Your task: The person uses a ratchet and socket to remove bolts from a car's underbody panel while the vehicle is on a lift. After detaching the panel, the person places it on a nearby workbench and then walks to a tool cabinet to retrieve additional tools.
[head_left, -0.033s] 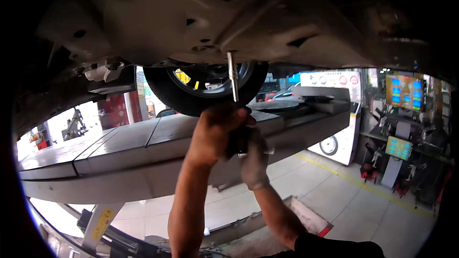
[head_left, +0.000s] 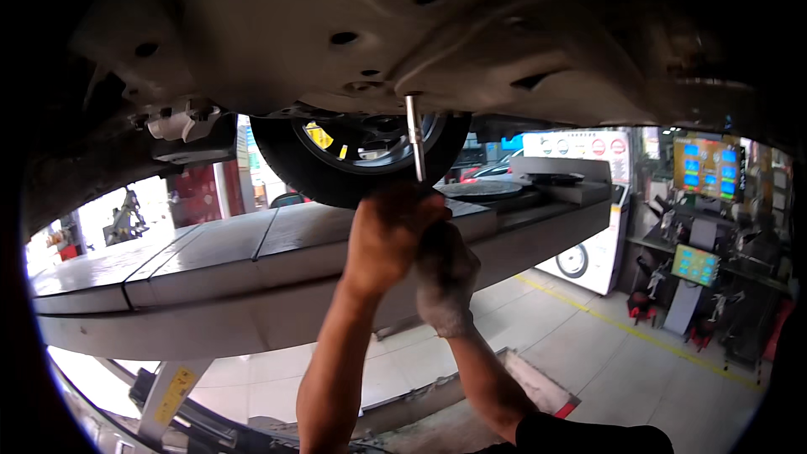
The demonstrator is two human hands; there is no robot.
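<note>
Overhead spreads the underside of a car [head_left: 277,25], with several dark holes in its panel. A silver socket extension [head_left: 415,136] stands almost upright, its top end at the panel's lower edge. My left hand [head_left: 385,240], bare, is wrapped around the tool just below that shaft. Below and to the right, my right hand [head_left: 447,286], greyish as if gloved, closes round the dark body of the same tool. The fingers hide most of this body, so its exact kind does not show. Behind the shaft is a car wheel [head_left: 282,160] with a black tyre.
A long grey lift platform [head_left: 210,244] crosses behind my forearms, with a round turnplate [head_left: 483,191] on it. At the right stand screens [head_left: 708,166] and a white panel [head_left: 580,261]. A lift leg [head_left: 172,395] is at lower left.
The right hand is less blurred and has closed higher round the tool, covering more of its dark body. The left hand and shaft have shifted slightly right; the view has tilted a little.
</note>
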